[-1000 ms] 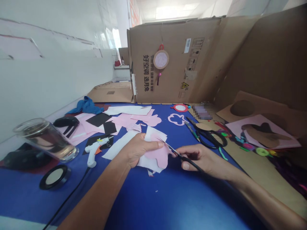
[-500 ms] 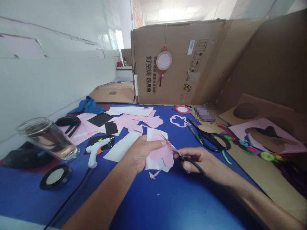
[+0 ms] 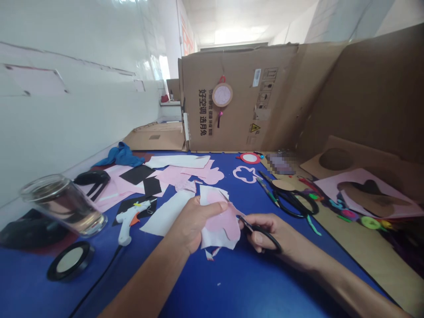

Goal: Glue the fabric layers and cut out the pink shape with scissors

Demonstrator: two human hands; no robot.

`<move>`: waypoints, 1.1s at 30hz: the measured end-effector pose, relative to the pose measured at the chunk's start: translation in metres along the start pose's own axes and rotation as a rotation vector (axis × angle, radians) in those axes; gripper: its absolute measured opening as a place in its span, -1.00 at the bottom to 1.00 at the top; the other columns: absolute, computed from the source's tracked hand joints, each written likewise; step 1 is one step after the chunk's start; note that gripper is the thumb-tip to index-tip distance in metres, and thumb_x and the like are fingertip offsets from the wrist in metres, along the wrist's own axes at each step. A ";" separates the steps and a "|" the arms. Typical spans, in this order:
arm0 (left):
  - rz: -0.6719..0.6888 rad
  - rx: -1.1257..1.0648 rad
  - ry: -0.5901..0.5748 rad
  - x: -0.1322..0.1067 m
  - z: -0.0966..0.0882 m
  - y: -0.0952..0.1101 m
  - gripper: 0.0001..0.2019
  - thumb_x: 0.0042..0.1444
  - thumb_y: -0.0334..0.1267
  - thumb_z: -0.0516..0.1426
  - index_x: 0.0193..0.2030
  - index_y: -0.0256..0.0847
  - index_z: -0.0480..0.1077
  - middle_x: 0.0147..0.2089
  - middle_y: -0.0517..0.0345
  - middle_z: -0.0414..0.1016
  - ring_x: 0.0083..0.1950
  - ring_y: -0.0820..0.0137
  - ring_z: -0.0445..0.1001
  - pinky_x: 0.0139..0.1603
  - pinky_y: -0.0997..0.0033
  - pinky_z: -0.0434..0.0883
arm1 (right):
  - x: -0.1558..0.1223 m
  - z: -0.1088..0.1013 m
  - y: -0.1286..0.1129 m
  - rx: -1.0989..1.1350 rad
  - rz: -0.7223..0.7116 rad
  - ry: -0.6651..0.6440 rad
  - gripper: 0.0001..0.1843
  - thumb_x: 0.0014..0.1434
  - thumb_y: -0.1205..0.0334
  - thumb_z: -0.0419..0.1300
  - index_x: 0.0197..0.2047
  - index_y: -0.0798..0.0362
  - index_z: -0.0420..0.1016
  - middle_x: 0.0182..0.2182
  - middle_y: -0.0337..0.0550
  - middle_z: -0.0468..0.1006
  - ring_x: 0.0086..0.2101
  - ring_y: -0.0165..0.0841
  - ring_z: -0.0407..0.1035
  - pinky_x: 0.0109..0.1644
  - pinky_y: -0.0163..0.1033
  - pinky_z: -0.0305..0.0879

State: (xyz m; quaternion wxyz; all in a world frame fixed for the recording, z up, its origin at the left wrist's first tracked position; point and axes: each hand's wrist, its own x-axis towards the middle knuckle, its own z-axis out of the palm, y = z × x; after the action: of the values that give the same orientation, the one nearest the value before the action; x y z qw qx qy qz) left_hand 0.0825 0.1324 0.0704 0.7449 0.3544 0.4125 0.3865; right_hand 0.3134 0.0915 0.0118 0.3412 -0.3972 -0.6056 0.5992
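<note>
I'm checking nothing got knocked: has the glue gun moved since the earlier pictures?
No, the glue gun keeps its place against the black card beneath.

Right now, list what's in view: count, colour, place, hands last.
Held paper: several, pink and white, left hand
Small scissors: 1, black, right hand
Large scissors: 1, black, right
Slim tool: 1, greenish, right
Glue gun: 1, white and orange, left
Glass: 1, clear, left
Round case: 1, black, front left
Cloth: 1, blue, back left
Black sheets: 3+, black, left
Loose paper: several, pink and white, centre left
Flower outline: 1, pink, back centre
Rimmed disc: 1, red, back centre
Pendant: 1, tan, against cardboard
Craft bits: several, multicoloured, right
Cardboard: several, brown, back
Table: 1, blue, underneath
Left hand: 1, bare, centre
Right hand: 1, bare, right
</note>
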 end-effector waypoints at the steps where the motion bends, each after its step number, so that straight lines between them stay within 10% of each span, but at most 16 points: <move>1: 0.004 0.003 -0.003 0.000 0.001 0.000 -0.60 -0.19 -0.25 0.51 -0.20 -0.33 0.58 -0.27 -0.15 0.68 -0.31 0.10 0.68 -0.29 0.18 0.62 | 0.000 0.001 0.001 0.009 -0.005 -0.001 -0.35 0.17 -0.42 0.41 -0.09 0.05 0.64 -0.48 -0.31 0.35 -0.45 -0.42 0.09 -0.36 -0.30 0.00; 33: 0.037 0.113 -0.022 0.000 -0.001 0.000 -0.62 -0.20 -0.16 0.48 -0.27 -0.32 0.58 -0.31 -0.21 0.70 -0.38 0.06 0.68 -0.37 0.17 0.60 | 0.003 0.009 -0.009 -0.004 -0.028 -0.035 -0.35 0.19 -0.45 0.38 -0.16 0.04 0.60 -0.45 -0.34 0.25 -0.42 -0.41 -0.01 -0.36 -0.30 -0.04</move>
State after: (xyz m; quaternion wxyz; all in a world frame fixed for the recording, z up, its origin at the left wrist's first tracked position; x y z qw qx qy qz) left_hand 0.0811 0.1325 0.0703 0.7209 0.4079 0.4188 0.3722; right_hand 0.3035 0.0907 0.0204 0.3382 -0.3789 -0.6181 0.6000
